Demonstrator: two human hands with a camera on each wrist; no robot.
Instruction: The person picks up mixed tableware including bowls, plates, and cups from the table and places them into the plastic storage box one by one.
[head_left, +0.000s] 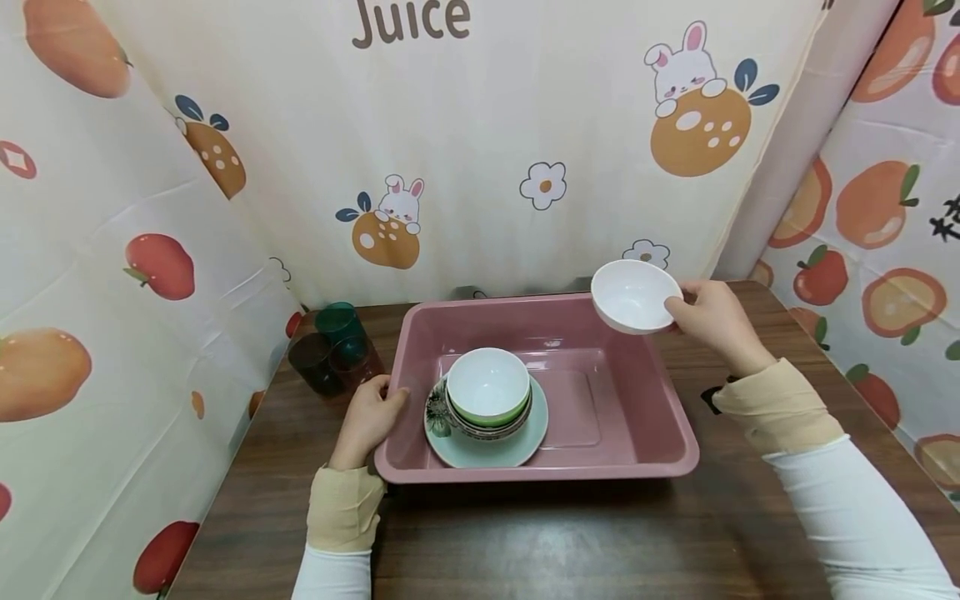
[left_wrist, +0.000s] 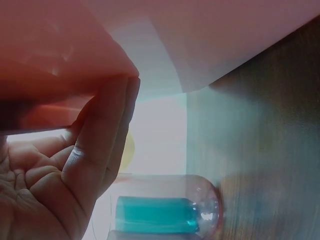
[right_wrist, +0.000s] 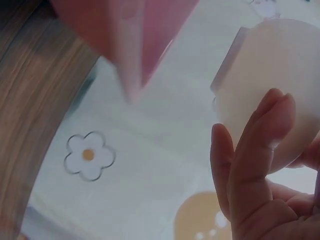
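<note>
My right hand (head_left: 716, 321) pinches a white bowl (head_left: 628, 292) by its right edge, thumb at the rim. The bowl is tilted, its inside facing me, above the back right corner of a pink plastic basin (head_left: 540, 474). In the right wrist view, the fingers (right_wrist: 255, 150) lie against the bowl's outside. At the basin's left side, my left hand (head_left: 369, 421) grips the rim, thumb on top and fingers beneath. Inside the basin's left half, a white bowl with a green outside (head_left: 489, 385) is nested on patterned bowls, which stand on a pale green plate (head_left: 480, 455).
Left of the basin, several tinted cups stand close together, among them a teal cup (head_left: 339, 318), a dark cup (head_left: 315, 364) and a reddish cup (head_left: 356, 360). The dark wooden table (head_left: 540, 542) meets a printed curtain (head_left: 480, 242) behind the basin.
</note>
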